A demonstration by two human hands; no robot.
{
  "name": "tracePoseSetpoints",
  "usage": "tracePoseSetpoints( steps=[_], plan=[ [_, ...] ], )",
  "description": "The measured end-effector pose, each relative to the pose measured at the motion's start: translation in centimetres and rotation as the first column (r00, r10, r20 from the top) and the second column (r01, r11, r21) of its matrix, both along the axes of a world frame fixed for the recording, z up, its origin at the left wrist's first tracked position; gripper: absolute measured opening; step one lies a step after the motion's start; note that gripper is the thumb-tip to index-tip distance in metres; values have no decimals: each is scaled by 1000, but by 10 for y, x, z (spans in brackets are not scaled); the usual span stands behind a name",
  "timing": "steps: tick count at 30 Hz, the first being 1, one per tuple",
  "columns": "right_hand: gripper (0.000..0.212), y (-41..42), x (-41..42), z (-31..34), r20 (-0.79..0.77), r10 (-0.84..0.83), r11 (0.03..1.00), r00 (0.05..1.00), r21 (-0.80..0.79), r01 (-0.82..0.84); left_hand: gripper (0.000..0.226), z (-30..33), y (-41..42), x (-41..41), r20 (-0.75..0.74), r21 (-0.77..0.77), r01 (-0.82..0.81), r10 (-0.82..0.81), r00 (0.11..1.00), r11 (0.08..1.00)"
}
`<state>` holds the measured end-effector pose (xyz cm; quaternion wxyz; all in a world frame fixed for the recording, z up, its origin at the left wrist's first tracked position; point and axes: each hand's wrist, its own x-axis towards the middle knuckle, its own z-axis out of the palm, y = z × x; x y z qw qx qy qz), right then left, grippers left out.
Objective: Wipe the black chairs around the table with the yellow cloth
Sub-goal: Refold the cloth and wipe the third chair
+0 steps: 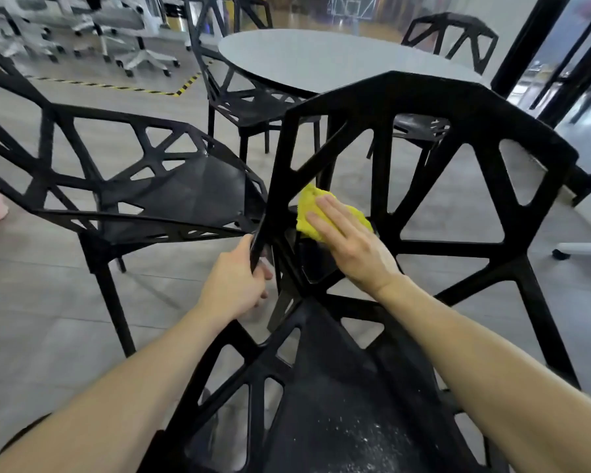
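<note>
A black open-lattice chair (423, 107) stands right in front of me, its backrest facing the round grey table (321, 59). My right hand (352, 244) lies flat with straight fingers on the yellow cloth (309, 213), pressing it against the lower left of the backrest. My left hand (236, 281) grips the left side bar of that same chair. Pale dust specks show on the seat (348, 421) near me.
A second black chair (144, 186) stands close on the left, almost touching. Two more black chairs (239, 97) (451, 32) sit around the table. White office chairs (130, 35) stand at the back left, black posts (526, 46) on the right.
</note>
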<state>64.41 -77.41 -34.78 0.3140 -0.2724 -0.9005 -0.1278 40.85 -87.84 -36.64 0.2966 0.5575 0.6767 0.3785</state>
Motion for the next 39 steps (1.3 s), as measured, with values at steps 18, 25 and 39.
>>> tracePoseSetpoints(
  steps=[18, 25, 39],
  plan=[
    [51, -14, -54, 1, 158, -163, 979, 974, 150, 140, 24, 7, 2, 2, -19, -56, -30, 29, 999, 998],
    [62, -17, 99, -3, 374, -175, 981, 911, 148, 128, 27, 4, 11, 4, -54, -36, -15, 13, 998, 999],
    [74, -31, 89, 4, 5, -552, 793, 834, -305, 527, 69, 5, 11, 10, -855, 310, 322, 114, 506, 894]
  ],
)
